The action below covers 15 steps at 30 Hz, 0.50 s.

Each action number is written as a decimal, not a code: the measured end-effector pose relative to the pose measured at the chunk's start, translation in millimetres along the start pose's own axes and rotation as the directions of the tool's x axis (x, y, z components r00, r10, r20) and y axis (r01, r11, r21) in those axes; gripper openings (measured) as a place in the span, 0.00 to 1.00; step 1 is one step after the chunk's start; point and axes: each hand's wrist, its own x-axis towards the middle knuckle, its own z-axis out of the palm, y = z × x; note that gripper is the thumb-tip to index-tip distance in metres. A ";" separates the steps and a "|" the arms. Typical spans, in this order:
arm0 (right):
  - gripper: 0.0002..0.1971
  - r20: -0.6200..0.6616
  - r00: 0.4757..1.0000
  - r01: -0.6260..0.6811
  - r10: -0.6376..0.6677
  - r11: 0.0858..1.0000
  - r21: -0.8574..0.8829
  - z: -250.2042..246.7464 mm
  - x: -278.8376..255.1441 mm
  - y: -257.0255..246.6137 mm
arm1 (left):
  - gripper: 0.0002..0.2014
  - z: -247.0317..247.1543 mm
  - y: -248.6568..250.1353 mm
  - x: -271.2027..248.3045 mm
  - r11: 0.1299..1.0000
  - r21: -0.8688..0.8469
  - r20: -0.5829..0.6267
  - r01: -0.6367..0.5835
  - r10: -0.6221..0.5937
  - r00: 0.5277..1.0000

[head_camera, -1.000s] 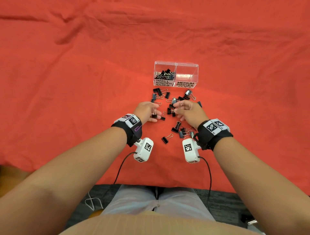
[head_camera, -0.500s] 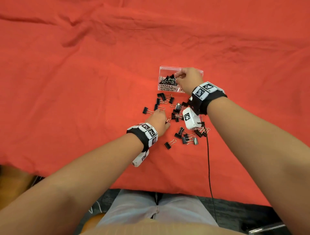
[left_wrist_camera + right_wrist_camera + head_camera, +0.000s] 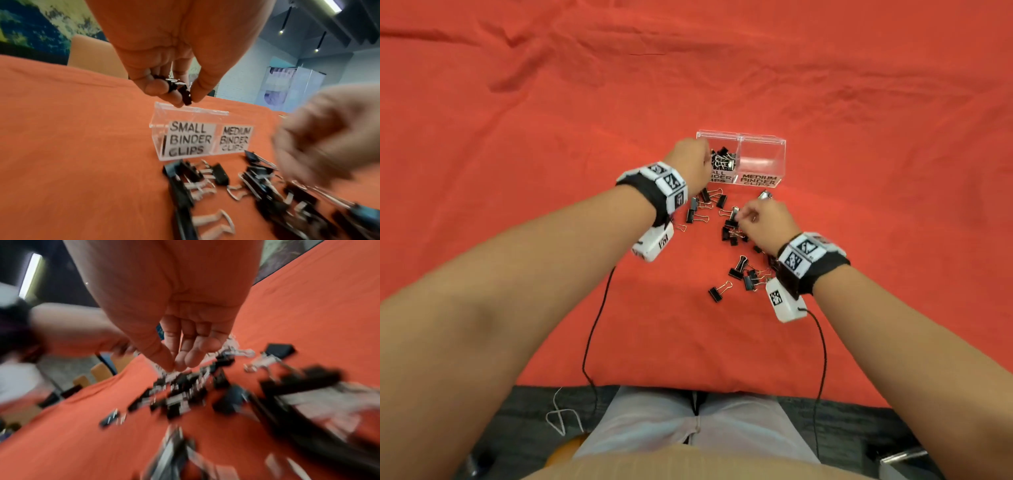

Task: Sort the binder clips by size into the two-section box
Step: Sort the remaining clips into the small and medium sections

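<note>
The clear two-section box (image 3: 740,135) (image 3: 191,112) stands on the red cloth. Its left section, labelled SMALL BINDER CLIPS, holds several black clips (image 3: 724,159); the right section (image 3: 763,158), labelled MEDIUM, looks empty. My left hand (image 3: 706,161) (image 3: 184,97) hovers over the small section and pinches small black clips (image 3: 184,93) between thumb and fingers. Several loose binder clips (image 3: 732,230) (image 3: 219,175) (image 3: 185,389) lie in front of the box. My right hand (image 3: 742,216) (image 3: 174,368) is down on that pile, thumb and fingertips pinched together on a clip's wire handle; the picture is blurred.
The red cloth (image 3: 551,137) covers the table, wrinkled at the far left. Its near edge (image 3: 688,387) runs just above my lap. Black cables (image 3: 592,325) trail from both wrist cameras across the cloth. More clips (image 3: 743,270) lie by my right wrist.
My right hand came back from the box to the clip pile. My left hand rose from the pile to the small section, carrying clips.
</note>
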 end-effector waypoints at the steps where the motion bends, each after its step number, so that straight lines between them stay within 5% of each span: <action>1: 0.05 0.020 1.000 -0.004 0.005 0.999 -0.041 7.4 -7.0 4.8 | 0.08 -2.7 2.5 11.0 0.999 0.036 -0.003 -0.025 0.025 1.000; 9: 0.14 -0.008 1.000 0.022 -0.025 0.964 -0.266 41.0 -25.6 8.3 | 0.14 4.3 11.7 45.2 0.952 0.267 0.078 -0.151 0.135 0.988; 12: 0.11 -0.015 0.999 0.024 -0.029 0.960 -0.280 47.5 -26.9 6.8 | 0.18 7.5 15.2 31.9 0.953 0.239 0.044 -0.188 0.182 0.982; 15: 0.09 0.000 0.998 0.056 -0.058 0.967 -0.248 48.8 -29.3 7.3 | 0.12 22.8 18.4 1.2 0.964 0.139 -0.004 -0.226 0.229 0.973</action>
